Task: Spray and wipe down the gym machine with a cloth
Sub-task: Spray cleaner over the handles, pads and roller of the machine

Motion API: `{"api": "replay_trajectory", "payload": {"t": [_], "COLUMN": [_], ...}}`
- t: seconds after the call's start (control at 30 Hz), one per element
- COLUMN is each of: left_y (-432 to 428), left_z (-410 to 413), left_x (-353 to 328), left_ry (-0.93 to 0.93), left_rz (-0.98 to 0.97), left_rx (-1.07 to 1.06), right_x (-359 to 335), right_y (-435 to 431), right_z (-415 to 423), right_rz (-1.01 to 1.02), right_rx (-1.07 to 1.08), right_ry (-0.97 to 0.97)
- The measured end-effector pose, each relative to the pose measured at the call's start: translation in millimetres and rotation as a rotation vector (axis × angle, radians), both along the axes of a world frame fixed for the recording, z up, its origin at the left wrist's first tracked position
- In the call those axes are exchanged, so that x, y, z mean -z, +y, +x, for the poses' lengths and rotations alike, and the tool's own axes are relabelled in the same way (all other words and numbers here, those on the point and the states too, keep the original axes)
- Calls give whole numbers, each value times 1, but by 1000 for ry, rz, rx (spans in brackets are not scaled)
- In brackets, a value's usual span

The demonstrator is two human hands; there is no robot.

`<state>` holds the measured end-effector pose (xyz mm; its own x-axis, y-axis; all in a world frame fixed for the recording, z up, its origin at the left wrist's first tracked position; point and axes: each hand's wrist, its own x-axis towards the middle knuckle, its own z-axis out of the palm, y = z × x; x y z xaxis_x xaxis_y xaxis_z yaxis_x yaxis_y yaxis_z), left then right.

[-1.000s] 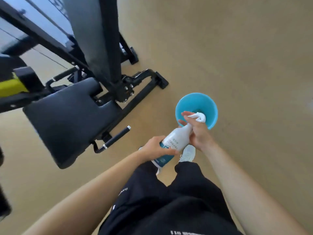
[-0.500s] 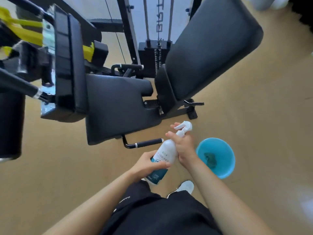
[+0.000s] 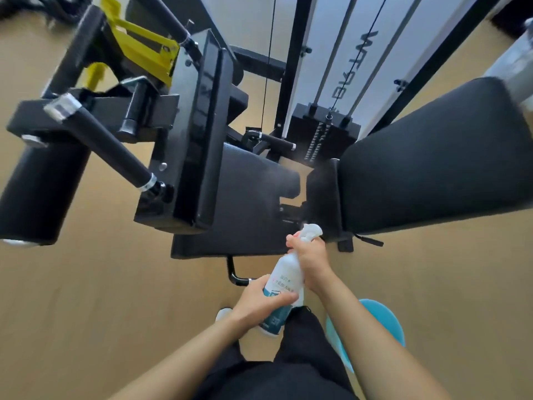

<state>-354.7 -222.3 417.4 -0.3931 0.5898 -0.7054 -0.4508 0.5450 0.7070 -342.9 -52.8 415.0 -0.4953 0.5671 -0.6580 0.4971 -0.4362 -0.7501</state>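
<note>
Spray bottle (image 3: 284, 280): white plastic cylinder, teal label band low on the body, white trigger head, held above the thighs just short of the gym machine's matte black padded seat (image 3: 253, 203). Long axis runs from base near the legs to nozzle forward, aimed at the gap between seat and backrest (image 3: 432, 157). Left grip (image 3: 259, 301) wraps the lower body; right grip (image 3: 313, 261) curls round neck and trigger.

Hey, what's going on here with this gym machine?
A person stands at the gym machine with a spray bottle in both hands. The left hand grips its body and the right hand holds the neck at the trigger. It points toward the seat pad and backrest, where a faint mist hangs. Neither hand holds a cloth. A blue basin sits on the floor.
</note>
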Motion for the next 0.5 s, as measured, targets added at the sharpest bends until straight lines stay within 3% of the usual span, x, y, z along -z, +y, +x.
{"api": "replay_trajectory", "payload": {"t": [0.3, 0.5], "left_y": [74, 84], "left_z": [-17, -33], "left_x": [15, 35], "left_ry": [-76, -94], "left_rz": [-70, -123], "left_rx": [-265, -365], "right_x": [48, 61], "right_y": [75, 86], "right_z": [-62, -94], "right_rz": [-194, -177], "right_rx": [-305, -352], "right_ry": [-50, -114]}}
